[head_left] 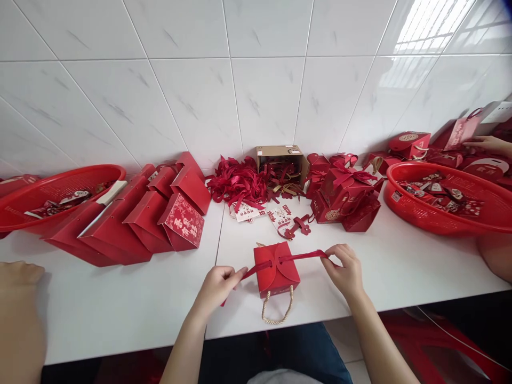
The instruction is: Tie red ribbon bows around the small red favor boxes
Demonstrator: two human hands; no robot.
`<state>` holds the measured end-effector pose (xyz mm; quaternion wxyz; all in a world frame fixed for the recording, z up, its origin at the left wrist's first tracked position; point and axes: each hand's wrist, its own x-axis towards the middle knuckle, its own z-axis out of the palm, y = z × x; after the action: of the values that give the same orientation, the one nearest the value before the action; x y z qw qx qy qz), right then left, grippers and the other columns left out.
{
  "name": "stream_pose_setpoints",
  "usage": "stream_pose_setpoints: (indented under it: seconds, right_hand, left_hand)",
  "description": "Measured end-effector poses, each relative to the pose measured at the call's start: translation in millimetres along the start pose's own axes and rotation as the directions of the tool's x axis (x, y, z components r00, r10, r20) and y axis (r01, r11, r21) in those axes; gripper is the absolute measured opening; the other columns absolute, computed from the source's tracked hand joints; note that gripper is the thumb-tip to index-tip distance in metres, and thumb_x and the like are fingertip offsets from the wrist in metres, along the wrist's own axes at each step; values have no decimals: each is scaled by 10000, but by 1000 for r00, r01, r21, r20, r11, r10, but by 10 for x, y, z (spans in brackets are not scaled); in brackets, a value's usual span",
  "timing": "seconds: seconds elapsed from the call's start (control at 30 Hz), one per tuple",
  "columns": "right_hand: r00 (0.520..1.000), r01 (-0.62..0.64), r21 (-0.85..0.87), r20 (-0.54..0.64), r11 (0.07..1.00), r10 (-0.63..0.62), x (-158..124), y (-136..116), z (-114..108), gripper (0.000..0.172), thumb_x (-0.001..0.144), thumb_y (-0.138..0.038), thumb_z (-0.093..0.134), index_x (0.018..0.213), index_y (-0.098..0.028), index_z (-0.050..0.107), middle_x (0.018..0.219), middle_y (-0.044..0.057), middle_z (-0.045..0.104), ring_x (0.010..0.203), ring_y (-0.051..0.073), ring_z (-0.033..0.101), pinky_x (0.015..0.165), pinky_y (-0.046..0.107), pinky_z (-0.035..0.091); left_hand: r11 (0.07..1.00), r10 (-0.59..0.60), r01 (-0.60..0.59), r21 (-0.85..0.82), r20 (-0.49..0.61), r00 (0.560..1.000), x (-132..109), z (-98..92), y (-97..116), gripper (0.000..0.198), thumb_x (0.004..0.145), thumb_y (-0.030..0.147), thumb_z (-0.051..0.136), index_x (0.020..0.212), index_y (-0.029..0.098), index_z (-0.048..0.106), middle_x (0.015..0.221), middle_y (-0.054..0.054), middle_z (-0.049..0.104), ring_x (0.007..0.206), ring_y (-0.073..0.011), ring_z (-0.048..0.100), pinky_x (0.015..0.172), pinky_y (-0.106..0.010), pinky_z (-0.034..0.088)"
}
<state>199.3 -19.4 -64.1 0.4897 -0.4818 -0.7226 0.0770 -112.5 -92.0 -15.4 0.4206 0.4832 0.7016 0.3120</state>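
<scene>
In front of me on the white table sits a small red gift box [277, 277], its top flaps folded closed. A gold rope handle [277, 321] hangs over the near side of it. Through slots in the flaps runs a dark red ribbon [301, 256], stretched out to both sides. My left hand [219, 285] pinches the ribbon's left end, left of the box. At the other side, my right hand [346, 268] pinches the right end, a little higher. Neither hand touches the box itself.
Behind the box lie a heap of red ribbons [240, 184], an open cardboard box [280, 151] and printed cards [282, 214]. Red boxes [120, 229] stand in rows at left. Finished-looking boxes [344, 192] and a red basket [440, 221] are right. Other people's arms [20, 314] show at both edges.
</scene>
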Motion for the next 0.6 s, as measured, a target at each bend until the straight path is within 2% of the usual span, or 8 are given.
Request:
stream_pose_setpoints:
  seconds: [0.07, 0.13, 0.2, 0.23, 0.33, 0.43, 0.5, 0.6]
  right_hand:
    - [999, -17, -29, 50, 999, 18, -62, 42, 36, 125, 814, -190, 593, 697, -229, 571, 683, 21, 635, 697, 220, 553, 691, 365, 407]
    - [994, -47, -68, 91, 997, 53, -124, 44, 37, 40, 798, -238, 643, 831, -231, 621, 851, 55, 667, 798, 251, 578, 732, 389, 419]
    - [988, -84, -95, 118, 992, 95, -184, -2, -12, 298, 737, -323, 736, 987, -222, 610, 1027, 102, 631, 935, 296, 572, 781, 419, 433]
    - [985, -101, -86, 129, 991, 112, -213, -44, -51, 378, 708, -358, 768, 1011, -212, 594, 1053, 113, 606, 967, 305, 563, 790, 420, 440]
    - [952, -174, 75, 268, 982, 148, -283, -231, -175, 236, 812, -410, 686, 860, -206, 578, 853, 54, 582, 786, 222, 555, 687, 335, 444]
    - [810, -357, 207, 554, 911, 192, -295, -454, -206, 331, 965, -439, 449, 783, -208, 600, 646, -6, 525, 578, 155, 467, 555, 281, 378]
    - [706, -481, 188, 662, 856, 252, -267, -568, -156, 413, 989, -485, 362, 845, -203, 626, 615, -17, 520, 543, 146, 454, 533, 276, 368]
    - [620, -618, 148, 695, 772, 364, -219, -633, -41, 489, 969, -574, 340, 805, -204, 614, 566, -25, 508, 515, 145, 452, 520, 278, 387]
  left_hand:
    - [999, 18, -17, 27, -39, 999, 7, 62, -77, 430, 777, 579, 607, 594, 212, 479, 521, 55, 382, 474, -129, 403, 481, -250, 322]
    - [989, 139, -123, 79, -244, 960, -57, 83, -132, 339, 780, 544, 611, 718, 216, 550, 673, 10, 526, 653, -181, 531, 610, -281, 422]
    - [962, 263, -207, 177, -405, 876, -201, 67, -152, 310, 799, 518, 594, 741, 214, 576, 806, -34, 597, 812, -221, 571, 756, -323, 450]
    - [956, 278, -213, 201, -400, 873, -297, 55, -146, 325, 822, 516, 568, 715, 210, 584, 807, -41, 606, 821, -224, 576, 782, -330, 448]
    - [984, 118, -113, 137, -29, 993, -608, 72, -73, 426, 916, 532, 433, 784, 203, 668, 636, -4, 556, 664, -189, 570, 703, -299, 450]
    - [994, 8, -42, 98, 315, 949, -793, 207, 37, 471, 960, 512, 358, 1177, 207, 643, 532, 45, 493, 560, -169, 541, 652, -281, 443]
    - [993, 14, -52, 102, 344, 939, -793, 322, 77, 491, 964, 484, 359, 1315, 200, 552, 536, 53, 490, 557, -170, 530, 644, -282, 435]
    - [996, 33, -48, 76, 185, 982, -656, 432, 39, 477, 944, 464, 393, 1293, 183, 555, 582, 37, 499, 560, -176, 500, 585, -282, 403]
